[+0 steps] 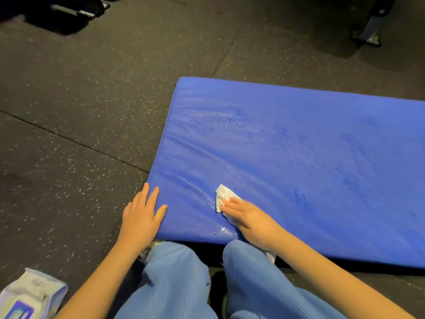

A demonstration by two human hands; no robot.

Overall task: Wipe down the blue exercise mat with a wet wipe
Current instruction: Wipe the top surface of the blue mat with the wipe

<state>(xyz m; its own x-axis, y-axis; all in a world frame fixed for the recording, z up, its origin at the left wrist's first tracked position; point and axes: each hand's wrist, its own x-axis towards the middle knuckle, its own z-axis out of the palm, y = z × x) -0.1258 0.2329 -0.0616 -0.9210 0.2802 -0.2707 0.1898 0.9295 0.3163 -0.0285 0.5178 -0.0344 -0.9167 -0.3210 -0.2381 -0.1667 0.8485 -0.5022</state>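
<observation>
The blue exercise mat [299,157] lay flat on the dark speckled floor [80,100], filling the view from centre out to 3 and 4 o'clock, its near surface streaked with wet sheen. The right hand [248,217], fingers straight and together, pressed the white wet wipe [224,194] flat against the mat near its front edge at about 6 o'clock, while the left hand [141,215] rested palm down with fingers spread on the mat's near-left corner at 7 o'clock. A pack of wipes [30,293] sat on the floor at 8 o'clock, beside the person's blue-trousered knees [174,272].
</observation>
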